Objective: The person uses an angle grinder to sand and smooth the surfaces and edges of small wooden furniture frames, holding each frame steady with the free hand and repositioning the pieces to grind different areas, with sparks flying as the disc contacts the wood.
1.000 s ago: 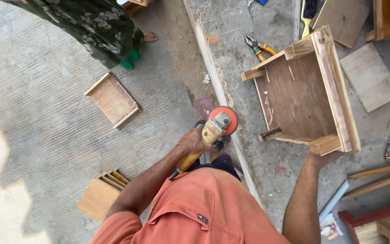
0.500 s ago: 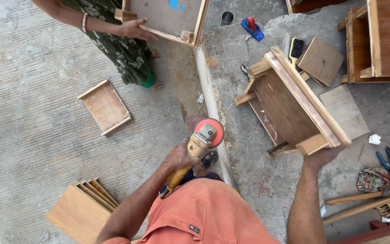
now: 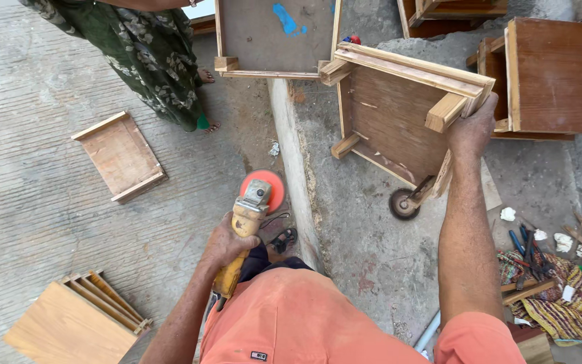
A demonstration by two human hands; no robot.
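An angle grinder (image 3: 250,216) with an orange disc is clasped in the left hand (image 3: 222,244), held idle off the wooden drawer box (image 3: 399,114). That box, right of the grinder, is gripped at its corner by the right hand (image 3: 471,128). Grinding appears not yet begun.

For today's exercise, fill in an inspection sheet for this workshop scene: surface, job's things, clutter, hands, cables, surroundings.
Surface: grey concrete floor, raised kerb.
Job's things: yellow grinder with orange disc; wooden drawer frame, tilted up.
Clutter: flat tray, stack of boards, loose wheel, tools on patterned cloth.
Hands: left hand grips the grinder; right hand holds the frame's corner.
Cables: nothing seen.
Surroundings: another person in a green dress holding a second tray; brown cabinet.
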